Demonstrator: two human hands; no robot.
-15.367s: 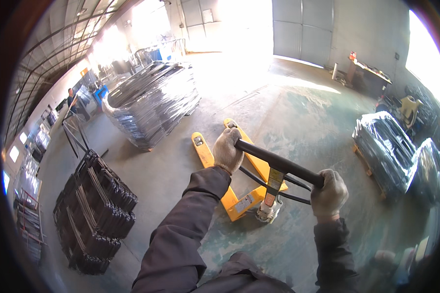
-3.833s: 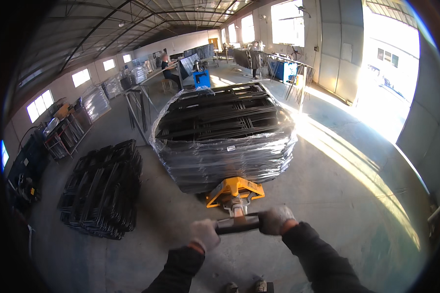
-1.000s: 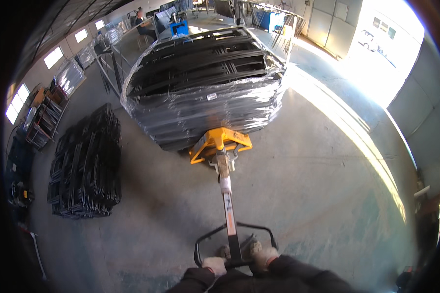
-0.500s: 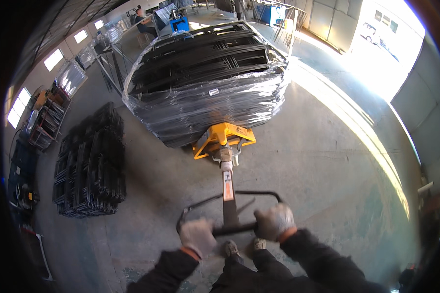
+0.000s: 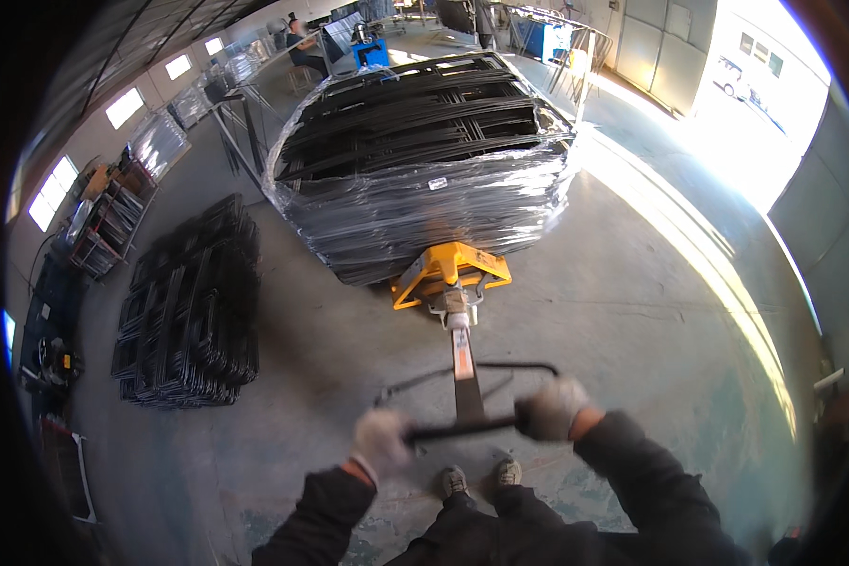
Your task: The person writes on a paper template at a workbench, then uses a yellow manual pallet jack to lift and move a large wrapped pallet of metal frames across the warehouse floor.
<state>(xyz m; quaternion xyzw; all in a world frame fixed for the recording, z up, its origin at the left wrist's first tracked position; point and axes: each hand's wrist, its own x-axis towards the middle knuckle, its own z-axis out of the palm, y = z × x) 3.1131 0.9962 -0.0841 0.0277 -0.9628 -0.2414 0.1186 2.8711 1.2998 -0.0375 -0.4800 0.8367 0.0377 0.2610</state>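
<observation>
Two gloved hands, left hand (image 5: 383, 441) and right hand (image 5: 551, 408), clenched on pallet jack handle (image 5: 462, 426); yellow jack body (image 5: 450, 272) under film-wrapped black metal frames (image 5: 423, 170).

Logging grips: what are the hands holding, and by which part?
Both gloved hands, left hand and right hand, grip the pallet jack by its handle's crossbar.

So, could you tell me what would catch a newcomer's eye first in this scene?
Probably the big stack of black metal frames wrapped in clear film, filling the upper middle. Just below it sits the yellow pallet jack, its long handle bar running back to the person's gloved left hand and right hand, both gripping it. An unwrapped pile of black frames lies on the floor to the left.
</observation>
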